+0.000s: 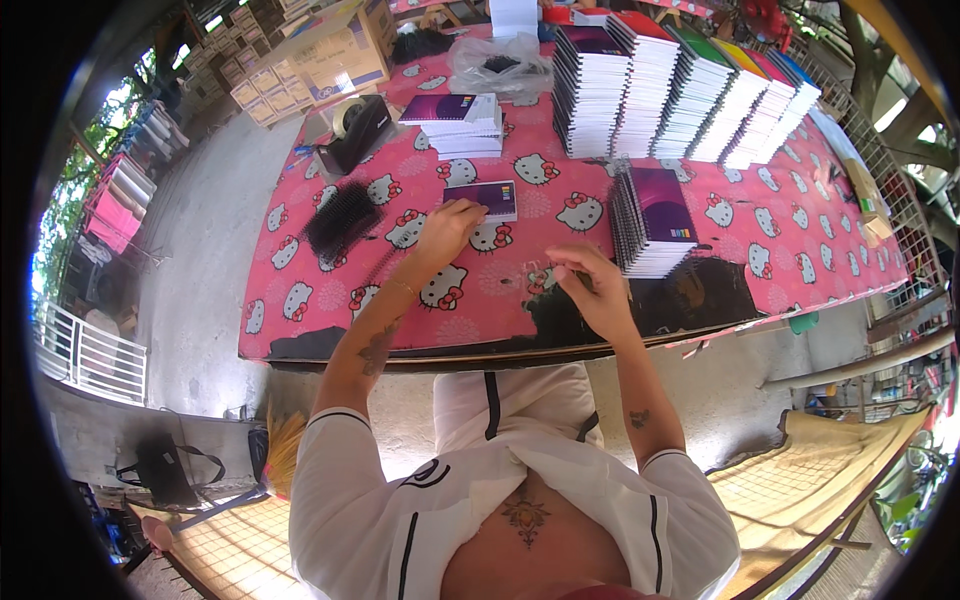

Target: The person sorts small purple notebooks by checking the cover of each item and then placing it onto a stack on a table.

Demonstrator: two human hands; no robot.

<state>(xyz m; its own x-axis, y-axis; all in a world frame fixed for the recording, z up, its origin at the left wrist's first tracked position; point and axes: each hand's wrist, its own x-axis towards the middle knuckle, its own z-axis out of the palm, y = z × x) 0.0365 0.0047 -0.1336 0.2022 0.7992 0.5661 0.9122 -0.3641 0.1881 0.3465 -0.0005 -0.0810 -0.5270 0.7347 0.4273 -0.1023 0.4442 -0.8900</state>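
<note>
A small notebook with a purple cover (497,198) lies on the pink patterned tablecloth in front of me. My left hand (450,232) has its fingers curled over the notebook's left edge; the fingertips are partly hidden. My right hand (597,290) hovers over the near part of the table, fingers bent and apart, with nothing visible in it. Just beyond it, to the right, stands a stack of purple spiral notebooks (665,205). Left of my left hand is a heap of black binding coils (343,220).
Tall stacks of colourful spiral notebooks (650,95) stand at the back right. A pile of purple-covered booklets (455,125), a black tape dispenser (357,135) and a clear plastic bag (500,68) sit farther back. Cardboard boxes (340,50) rise at the far left.
</note>
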